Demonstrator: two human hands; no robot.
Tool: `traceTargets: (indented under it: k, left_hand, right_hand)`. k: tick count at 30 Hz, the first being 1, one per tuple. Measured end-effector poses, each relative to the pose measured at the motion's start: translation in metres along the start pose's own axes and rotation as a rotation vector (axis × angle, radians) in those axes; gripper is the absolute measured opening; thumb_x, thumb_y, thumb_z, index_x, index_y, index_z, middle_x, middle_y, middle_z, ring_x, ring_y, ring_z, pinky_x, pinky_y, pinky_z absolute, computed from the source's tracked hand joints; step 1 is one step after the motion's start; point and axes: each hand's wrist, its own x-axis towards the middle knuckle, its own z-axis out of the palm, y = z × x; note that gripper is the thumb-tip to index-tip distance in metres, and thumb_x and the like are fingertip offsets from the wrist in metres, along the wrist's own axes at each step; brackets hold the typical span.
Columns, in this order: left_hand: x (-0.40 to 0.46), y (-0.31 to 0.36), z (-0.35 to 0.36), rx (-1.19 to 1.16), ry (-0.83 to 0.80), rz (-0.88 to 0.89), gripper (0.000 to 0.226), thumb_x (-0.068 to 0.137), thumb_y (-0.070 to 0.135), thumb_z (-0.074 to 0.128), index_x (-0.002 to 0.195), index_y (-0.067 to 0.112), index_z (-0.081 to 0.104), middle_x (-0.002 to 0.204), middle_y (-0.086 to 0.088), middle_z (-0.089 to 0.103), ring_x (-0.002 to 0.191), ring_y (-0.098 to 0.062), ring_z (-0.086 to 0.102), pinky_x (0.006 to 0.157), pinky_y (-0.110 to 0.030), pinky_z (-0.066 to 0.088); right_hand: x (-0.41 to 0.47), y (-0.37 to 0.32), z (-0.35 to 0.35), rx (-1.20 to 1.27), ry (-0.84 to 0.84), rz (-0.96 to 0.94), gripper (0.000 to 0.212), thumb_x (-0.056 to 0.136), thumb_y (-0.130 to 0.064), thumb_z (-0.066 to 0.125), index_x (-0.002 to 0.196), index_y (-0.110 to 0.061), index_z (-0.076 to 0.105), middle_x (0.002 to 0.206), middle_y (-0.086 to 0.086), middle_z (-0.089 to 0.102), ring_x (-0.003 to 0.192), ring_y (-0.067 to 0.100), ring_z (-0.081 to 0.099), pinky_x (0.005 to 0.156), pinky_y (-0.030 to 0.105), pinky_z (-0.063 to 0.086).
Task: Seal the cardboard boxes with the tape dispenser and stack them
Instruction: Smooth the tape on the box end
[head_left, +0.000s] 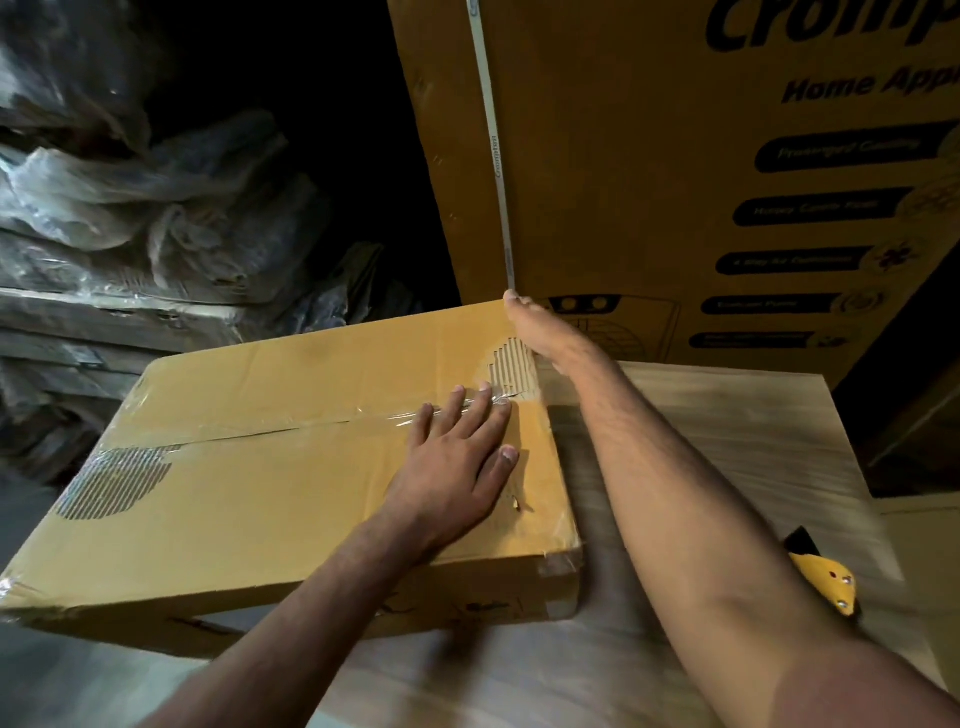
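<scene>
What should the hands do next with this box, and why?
Probably lift the flat box onto a stack. Clear tape already covers its seam, the left hand presses flat on top, and the right hand holds its far corner.

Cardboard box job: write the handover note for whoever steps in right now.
Left hand: flat, fingers straight, pressing the clear tape over the top seam of the cardboard box.
Right hand: at the box's far right corner; its fingers are hidden.
Tape dispenser: lying on the wrapped surface under the right forearm.
Done: top seam taped.
Left: smooth the tape, stack the box. Large printed carton stands behind.
</scene>
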Motion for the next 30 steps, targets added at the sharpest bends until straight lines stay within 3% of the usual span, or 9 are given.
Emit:
traceTargets:
  k: [3,6,10,15,19,21,24,27,30]
  left_hand:
    - [0.001,-0.003,0.001,-0.015,0.014,0.008,0.066,0.098,0.055,0.010,0.158,0.031,0.010,0.166,0.006,-0.003,0.152,-0.018,-0.010,0.122,-0.046,-0.008]
    - [0.003,-0.006,0.000,-0.027,0.009,0.006,0.065,0.098,0.055,0.010,0.158,0.032,0.011,0.165,0.008,-0.002,0.153,-0.017,-0.009,0.122,-0.044,-0.009]
    - [0.003,-0.004,0.001,-0.035,0.005,-0.007,0.060,0.102,0.053,0.013,0.159,0.031,0.009,0.166,0.008,-0.004,0.152,-0.016,-0.010,0.122,-0.043,-0.008]
    - [0.003,-0.002,0.002,-0.017,0.011,-0.042,0.057,0.106,0.048,0.018,0.159,0.030,0.009,0.166,0.007,-0.003,0.153,-0.016,-0.008,0.123,-0.044,-0.005]
    - [0.004,-0.001,0.005,-0.012,0.019,-0.051,0.058,0.105,0.049,0.018,0.159,0.029,0.009,0.166,0.006,-0.002,0.153,-0.018,-0.006,0.123,-0.045,-0.004]
    - [0.003,0.000,0.006,-0.006,0.032,-0.052,0.059,0.105,0.050,0.018,0.159,0.028,0.011,0.166,0.005,0.001,0.153,-0.019,-0.004,0.123,-0.046,-0.002]
    - [0.002,0.003,0.006,-0.001,0.048,-0.033,0.058,0.105,0.050,0.019,0.159,0.028,0.013,0.166,0.004,0.003,0.153,-0.019,-0.002,0.123,-0.046,-0.001]
    - [0.001,0.005,0.004,-0.016,0.041,-0.025,0.057,0.105,0.049,0.021,0.158,0.029,0.015,0.167,0.004,0.005,0.153,-0.019,-0.001,0.122,-0.045,-0.002]
    - [-0.003,0.010,0.002,-0.015,0.069,-0.062,0.056,0.105,0.049,0.023,0.157,0.030,0.021,0.166,0.002,0.012,0.153,-0.022,0.005,0.122,-0.047,0.002]
  right_hand:
    - [0.012,-0.015,-0.002,-0.069,0.021,0.041,0.074,0.101,-0.063,0.018,0.157,-0.016,0.019,0.161,0.011,0.025,0.146,0.030,0.027,0.118,0.046,0.022]
    - [0.017,-0.006,0.012,0.049,0.161,-0.068,0.063,0.106,-0.050,0.027,0.157,-0.015,0.018,0.160,0.011,0.026,0.143,0.029,0.032,0.110,0.040,0.030]
    - [0.012,0.020,0.022,0.264,0.146,-0.170,0.062,0.106,-0.042,0.033,0.159,-0.024,0.008,0.167,0.004,0.009,0.152,0.024,0.015,0.122,0.047,0.017]
    - [-0.051,0.047,0.040,0.496,0.106,-0.225,0.057,0.109,-0.028,0.030,0.158,-0.013,0.006,0.164,0.003,0.018,0.148,0.014,0.023,0.121,0.032,0.020]
    - [-0.108,0.074,0.054,0.562,0.097,-0.257,0.051,0.109,-0.027,0.024,0.157,-0.012,0.013,0.160,0.001,0.026,0.133,0.000,0.028,0.094,0.000,0.031]
    - [-0.130,0.084,0.058,0.571,0.128,-0.301,0.050,0.109,-0.026,0.025,0.157,-0.011,0.017,0.163,0.003,0.022,0.136,-0.001,0.026,0.091,-0.006,0.028]
    - [-0.157,0.099,0.068,0.517,0.151,-0.357,0.050,0.108,-0.029,0.031,0.155,-0.015,0.021,0.164,0.003,0.018,0.149,0.006,0.018,0.113,0.008,0.021]
    - [-0.187,0.127,0.085,0.385,0.209,-0.466,0.059,0.100,-0.057,0.028,0.152,-0.031,0.020,0.166,0.000,0.014,0.151,0.006,0.012,0.124,0.029,0.012]
    - [-0.208,0.151,0.094,0.183,0.292,-0.558,0.070,0.092,-0.074,0.025,0.153,-0.042,0.011,0.164,0.006,0.022,0.148,0.015,0.028,0.118,0.031,0.031]
